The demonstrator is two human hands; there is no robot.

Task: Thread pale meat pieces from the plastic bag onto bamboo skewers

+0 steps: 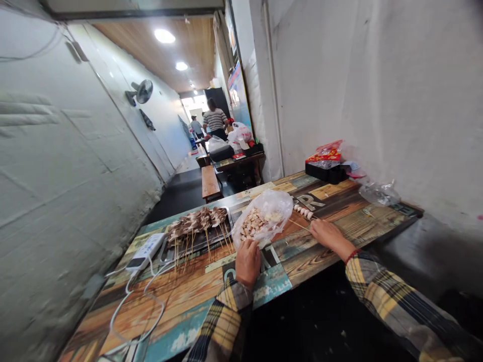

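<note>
A clear plastic bag (284, 202) lies spread on the table, with many pale cut pieces (252, 223) in it. My left hand (248, 262) is closed at the bag's near edge, its fingertips pressed on the plastic. Over to the right, my right hand (329, 235) is closed around a thin wooden skewer (299, 224) that points left toward the bag. Just beyond it, whitish round pieces (303, 211) sit in a row on a stick. Left of the bag, a metal tray (228, 221) bears several skewers of brownish meat (198, 221), their sticks toward me.
A white power strip (147, 251) and its looping cable (160, 314) lie on the left of the wood-patterned table (188, 314). At the back right stand a black box (326, 172) with red packets and a crumpled plastic bag (379, 193). People (215, 119) stand farther back, beyond a bench (210, 182).
</note>
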